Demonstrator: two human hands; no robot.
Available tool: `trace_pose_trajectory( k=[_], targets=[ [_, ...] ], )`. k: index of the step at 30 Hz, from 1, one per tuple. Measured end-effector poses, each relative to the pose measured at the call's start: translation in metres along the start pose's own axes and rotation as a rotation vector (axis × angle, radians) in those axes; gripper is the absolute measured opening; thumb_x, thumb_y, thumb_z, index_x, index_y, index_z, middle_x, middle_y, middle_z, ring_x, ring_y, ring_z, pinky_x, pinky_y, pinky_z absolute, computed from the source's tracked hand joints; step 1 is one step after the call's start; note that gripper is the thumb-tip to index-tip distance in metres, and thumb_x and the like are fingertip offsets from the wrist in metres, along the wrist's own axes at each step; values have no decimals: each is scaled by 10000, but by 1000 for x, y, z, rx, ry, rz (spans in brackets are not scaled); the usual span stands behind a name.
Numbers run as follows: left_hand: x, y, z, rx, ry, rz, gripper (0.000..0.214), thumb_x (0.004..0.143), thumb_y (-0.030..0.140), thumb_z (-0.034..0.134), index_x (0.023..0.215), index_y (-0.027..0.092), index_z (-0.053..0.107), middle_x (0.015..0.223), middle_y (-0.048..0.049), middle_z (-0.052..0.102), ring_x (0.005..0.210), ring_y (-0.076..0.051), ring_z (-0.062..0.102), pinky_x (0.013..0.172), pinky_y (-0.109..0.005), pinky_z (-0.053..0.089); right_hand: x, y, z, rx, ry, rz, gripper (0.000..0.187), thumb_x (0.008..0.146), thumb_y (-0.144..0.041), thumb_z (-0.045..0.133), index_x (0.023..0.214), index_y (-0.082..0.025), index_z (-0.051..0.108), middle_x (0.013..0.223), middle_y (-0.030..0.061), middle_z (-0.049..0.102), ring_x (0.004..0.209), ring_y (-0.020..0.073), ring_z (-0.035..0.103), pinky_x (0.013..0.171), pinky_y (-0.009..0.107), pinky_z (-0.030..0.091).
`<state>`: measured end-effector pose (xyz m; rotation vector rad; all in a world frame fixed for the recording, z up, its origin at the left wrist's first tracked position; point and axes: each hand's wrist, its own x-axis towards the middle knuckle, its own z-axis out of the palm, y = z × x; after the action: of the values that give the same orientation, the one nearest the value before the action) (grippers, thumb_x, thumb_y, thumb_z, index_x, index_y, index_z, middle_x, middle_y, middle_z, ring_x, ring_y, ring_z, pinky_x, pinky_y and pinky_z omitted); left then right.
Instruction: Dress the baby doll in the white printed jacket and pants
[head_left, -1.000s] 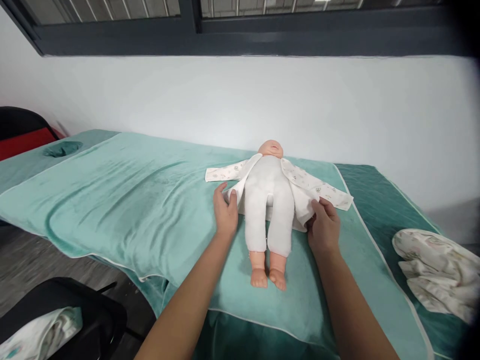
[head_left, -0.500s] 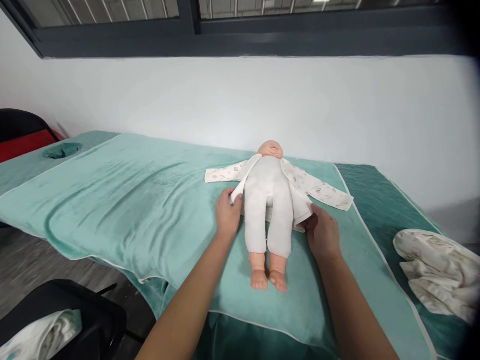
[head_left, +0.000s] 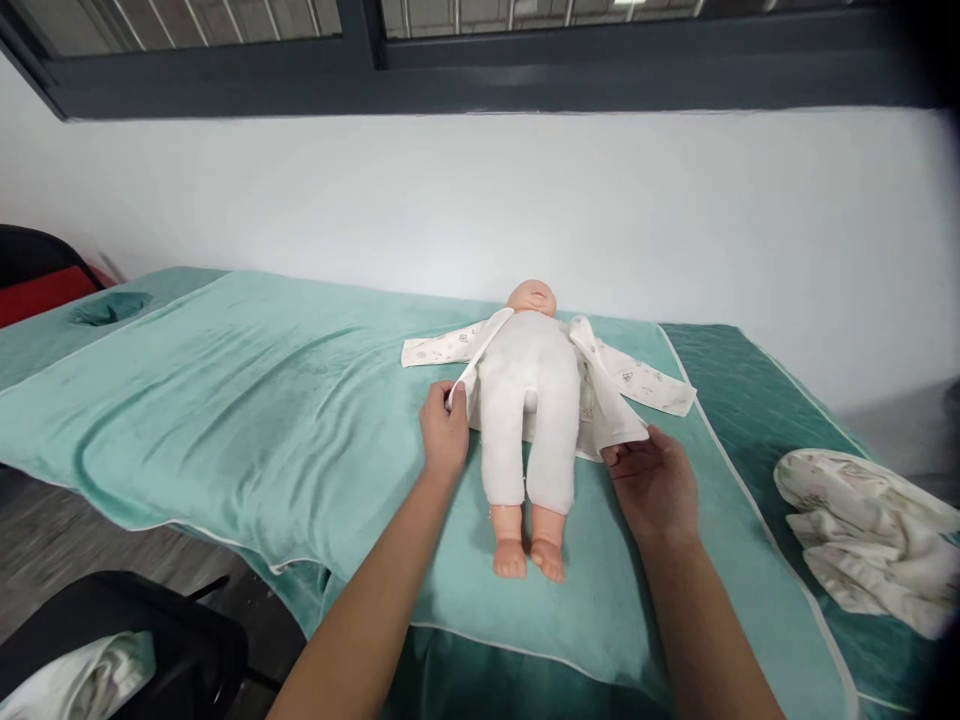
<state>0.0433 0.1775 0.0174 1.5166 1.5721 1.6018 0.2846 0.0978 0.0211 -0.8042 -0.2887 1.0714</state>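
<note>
A baby doll in white lies on its back on a teal towel, head toward the wall. An open printed garment is spread under it, sleeves out to both sides. My left hand pinches the garment's left front edge beside the doll's hip. My right hand is turned palm up and holds the lifted lower right flap of the garment at its fingertips.
A crumpled printed cloth lies on the bed at the right. A black chair with another cloth on it stands at the lower left. A white wall runs behind the bed, a dark window frame above.
My left hand closed on the garment's left edge. My right hand turned palm up and raised the right flap off the towel. The view shifted slightly.
</note>
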Motion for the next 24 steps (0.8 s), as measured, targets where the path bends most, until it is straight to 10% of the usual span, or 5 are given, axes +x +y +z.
trace_pose_trajectory(
  k=[18, 24],
  targets=[
    [6, -3, 3, -33, 17, -25, 129, 884, 310, 549, 949, 204, 581, 889, -12, 633, 819, -165, 587, 749, -280, 457, -46, 8, -18, -92, 6, -84, 150, 795, -336, 743, 836, -194, 715, 875, 5, 658, 791, 104, 617, 726, 216, 554],
    [8, -5, 5, -32, 11, 0, 125, 874, 296, 560, 957, 206, 581, 896, -10, 628, 835, -165, 584, 759, -279, 454, -68, -11, -38, -672, -88, -253, 160, 866, -377, 655, 923, -234, 698, 1051, 51, 687, 965, 198, 631, 857, 351, 517]
  ],
)
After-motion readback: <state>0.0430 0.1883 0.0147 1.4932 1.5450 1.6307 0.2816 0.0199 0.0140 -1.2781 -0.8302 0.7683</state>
